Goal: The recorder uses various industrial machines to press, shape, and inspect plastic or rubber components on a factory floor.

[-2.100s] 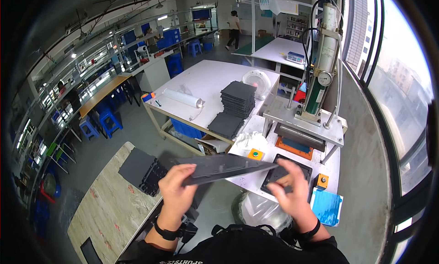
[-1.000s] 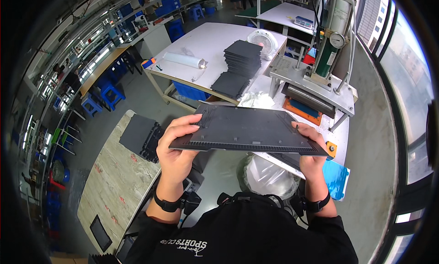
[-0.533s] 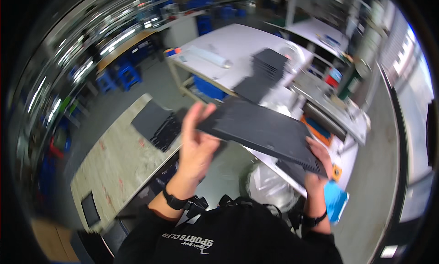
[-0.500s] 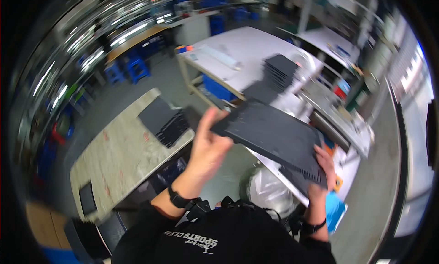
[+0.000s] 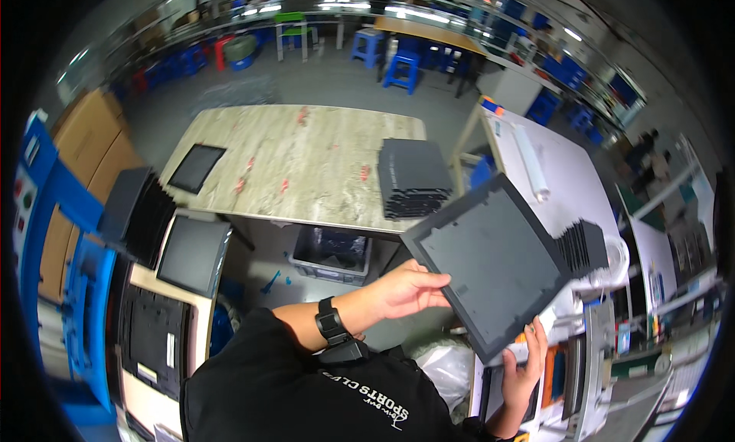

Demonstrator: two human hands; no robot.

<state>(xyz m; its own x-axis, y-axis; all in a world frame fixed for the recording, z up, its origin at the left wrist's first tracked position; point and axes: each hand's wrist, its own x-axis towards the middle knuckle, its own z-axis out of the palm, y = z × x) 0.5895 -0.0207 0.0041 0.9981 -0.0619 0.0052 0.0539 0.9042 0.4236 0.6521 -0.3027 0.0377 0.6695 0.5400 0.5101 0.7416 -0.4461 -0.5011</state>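
A dark grey rectangular plastic panel [image 5: 494,258] with a raised rim and small tabs is tilted up in front of me. My left hand [image 5: 409,289] pinches its left edge, thumb on the face and fingers behind. At its lower right edge is my right hand [image 5: 524,369], with thumb and fingertips against the rim. Beyond the panel, a stack of similar dark panels [image 5: 413,170] stands on the marbled table [image 5: 306,151]. Another dark stack [image 5: 583,247] rests on the white table to the right.
A single dark panel [image 5: 197,168] lies at the marbled table's left end. Left of me are a blue machine [image 5: 73,205], a panel stack [image 5: 138,216] and a black tray-like fixture [image 5: 157,335]. A grey crate [image 5: 329,270] stands under the table. A white roll [image 5: 530,163] lies on the white table.
My view has swung left, bringing the blue machine and fixture into sight. The panel has gone from lying nearly flat to tilted up, its rimmed face now toward me.
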